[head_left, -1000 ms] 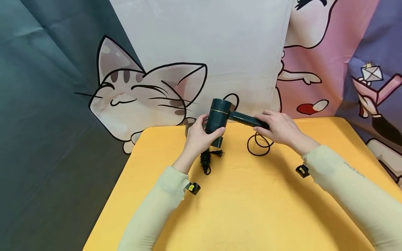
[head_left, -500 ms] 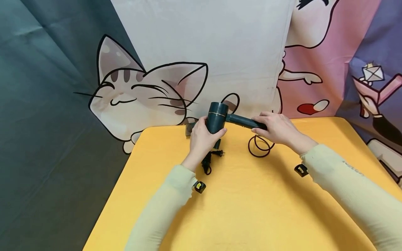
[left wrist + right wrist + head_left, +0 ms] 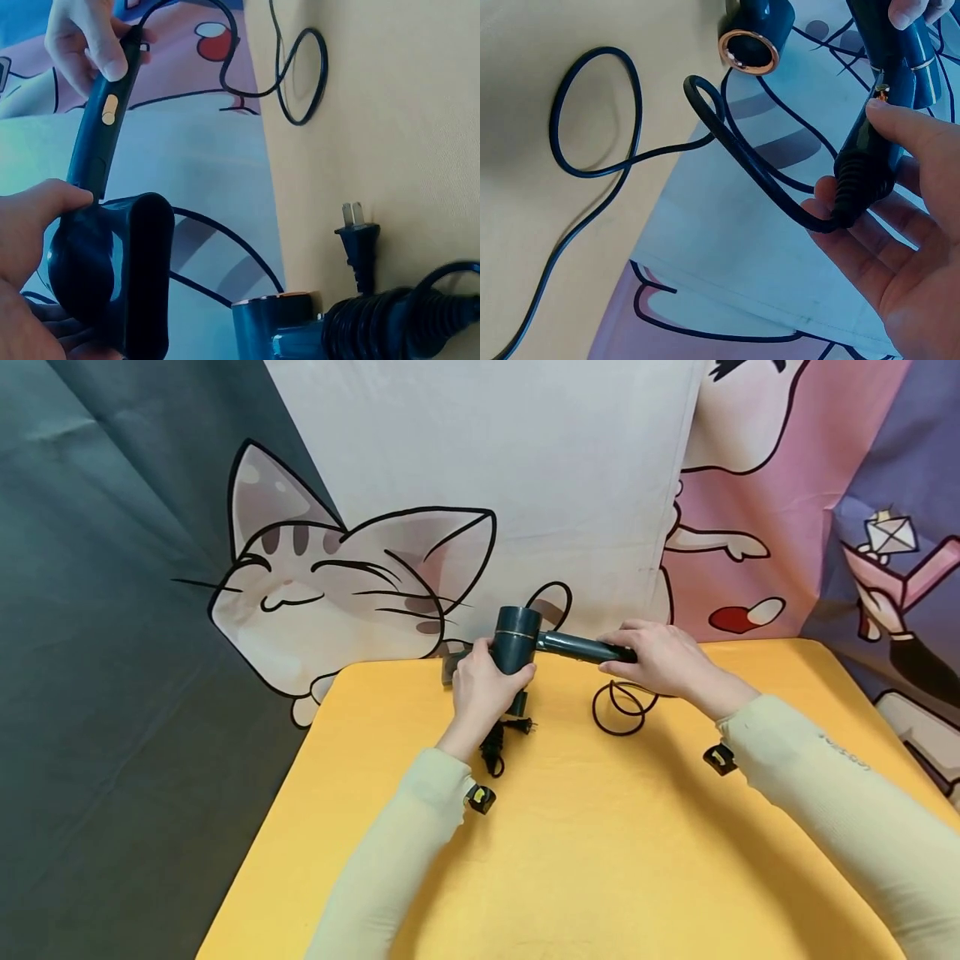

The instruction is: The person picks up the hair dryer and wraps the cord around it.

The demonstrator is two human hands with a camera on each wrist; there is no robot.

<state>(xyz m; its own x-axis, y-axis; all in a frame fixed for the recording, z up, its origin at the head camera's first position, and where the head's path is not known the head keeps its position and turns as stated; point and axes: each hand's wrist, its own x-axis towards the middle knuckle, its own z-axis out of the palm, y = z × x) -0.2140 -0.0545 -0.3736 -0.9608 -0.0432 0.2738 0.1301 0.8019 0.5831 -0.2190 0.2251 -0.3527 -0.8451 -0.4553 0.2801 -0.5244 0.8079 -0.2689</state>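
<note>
A dark green hair dryer (image 3: 516, 639) with a thin gold line is held above the table's back part, its handle (image 3: 577, 647) stretching to the right. My left hand (image 3: 478, 693) grips the barrel, thumb in front; a flat-mouthed nozzle (image 3: 150, 277) shows beside it in the left wrist view. My right hand (image 3: 667, 662) holds the handle's far end. In the right wrist view its thumb lies by a small gold switch (image 3: 883, 91), and fingers curl near the ribbed cord base (image 3: 851, 191).
A second dark dryer (image 3: 757, 37) with a copper-coloured rim lies at the back of the yellow table (image 3: 585, 860), mostly hidden by my left hand in the head view. Near it are a bundled cord (image 3: 492, 748) and plug (image 3: 520, 725). A looped cord (image 3: 618, 732) lies right. Printed cloth hangs behind.
The dryer's barrel has moved slightly down and left, and its handle lies closer to level. My left hand has shifted a little right on the barrel. Both hands keep hold.
</note>
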